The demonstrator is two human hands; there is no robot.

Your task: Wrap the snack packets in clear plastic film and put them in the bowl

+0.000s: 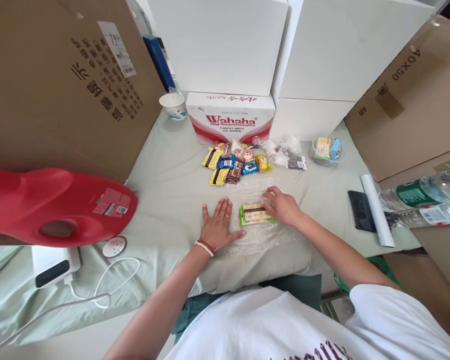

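Observation:
A green-ended, cream-coloured snack packet (255, 214) with a dark stripe lies on a crinkled sheet of clear plastic (247, 245). It may be two packets side by side; I cannot tell. My right hand (283, 206) is over its right end, fingers bent, gripping that end and hiding it in part. My left hand (218, 227) lies flat at the plastic's left edge, palm down, fingers out, thumb pointing toward the packet. Beyond the plastic lies a pile of small wrapped snacks (227, 162) in yellow, blue, brown and red.
Behind the snacks stands a Wahaha water carton (230, 122). Crumpled clear bags (283, 147) and a plastic tub (327, 150) are at the back right. A phone (361, 211), white roll (377, 210) and bottles flank the right. A red jug (56, 205) and power bank (56, 265) sit left.

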